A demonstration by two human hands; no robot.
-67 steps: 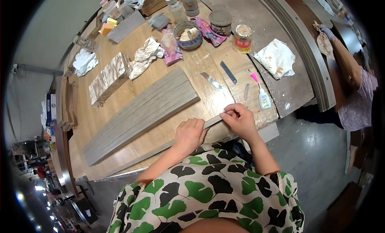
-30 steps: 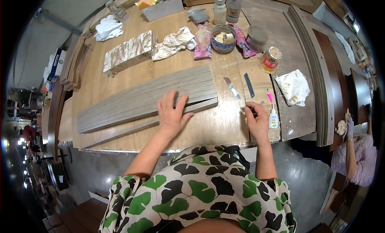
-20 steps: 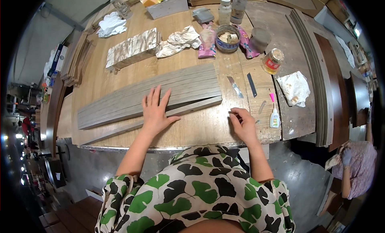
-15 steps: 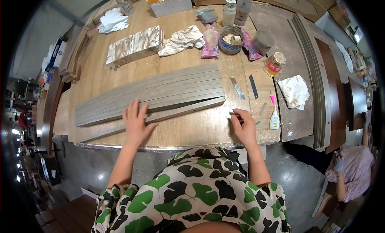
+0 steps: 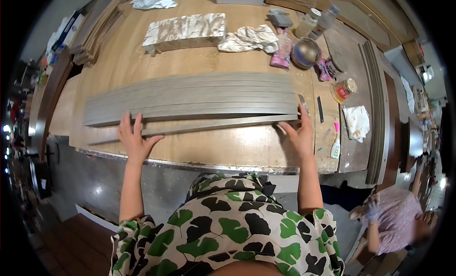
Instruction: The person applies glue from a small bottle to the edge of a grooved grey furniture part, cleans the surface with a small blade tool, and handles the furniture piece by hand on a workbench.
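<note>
Straddling the loose grey strip (image 5: pixel 213 126) with both hands | left hand (image 5: pixel 135 139): I have it spread wide across the strip, thumb well apart | right hand (image 5: pixel 300 131): partly open around the right end, grip I cannot tell | strip: on the wooden table (image 5: pixel 223 152), along the front of the slatted grey board (image 5: pixel 190 98), slanting away leftward

Workbench (image 5: pixel 223 145), centre of frame: a set of slats (image 5: pixel 190 98); along its near side, a single slat (image 5: pixel 213 125), the gap narrowing rightward. The left hand (image 5: pixel 134 139) lies at the single slat's left part, the right hand (image 5: pixel 300 133) at its right end. Upper centre: a block (image 5: pixel 185 31), a rag (image 5: pixel 249 38) just right of it. Right: a blade (image 5: pixel 320 109) left of a cloth (image 5: pixel 356 123), a glue bottle (image 5: pixel 336 148) below both.
</note>
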